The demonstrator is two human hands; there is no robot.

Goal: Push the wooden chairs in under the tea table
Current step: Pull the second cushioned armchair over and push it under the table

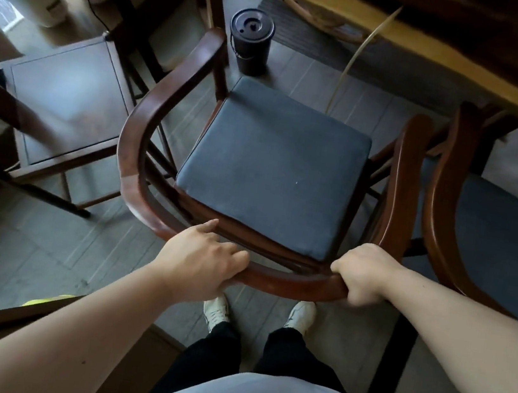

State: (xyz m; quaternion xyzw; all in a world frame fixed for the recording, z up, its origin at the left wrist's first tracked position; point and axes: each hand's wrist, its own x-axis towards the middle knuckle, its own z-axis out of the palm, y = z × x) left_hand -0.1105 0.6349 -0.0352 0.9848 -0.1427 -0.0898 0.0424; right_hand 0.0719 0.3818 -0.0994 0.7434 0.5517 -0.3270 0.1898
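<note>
Head view, looking down past a pale shirt and dark trousers. Left hand (206,257) laid over the curved back rail of the wooden chair (146,134), fingers (233,252) loosely curled on top of the rail, index pointing forward, thumb out of sight, so not clear whether fully clamped. Right hand (361,274) closed in a fist around the same rail, further right, near where the rail bends into the right armrest. Both forearms bare and stretched forward.

Between the hands, a dark blue seat cushion (275,165) lying square on the chair seat. Chair standing on the grey floor (27,247), front facing the worktop (438,48), whose pale wooden edge runs across the upper right; seat out in the open, not under the worktop. Just to the right, a second chair (440,201) with a similar curved rail, its armrest close beside the first chair's. To the left, a dark stool (64,102) with a flat square top. Ahead on the floor, a black cylindrical bin (250,45) near the chair's front left post. White shoes (301,315) below the back rail.
</note>
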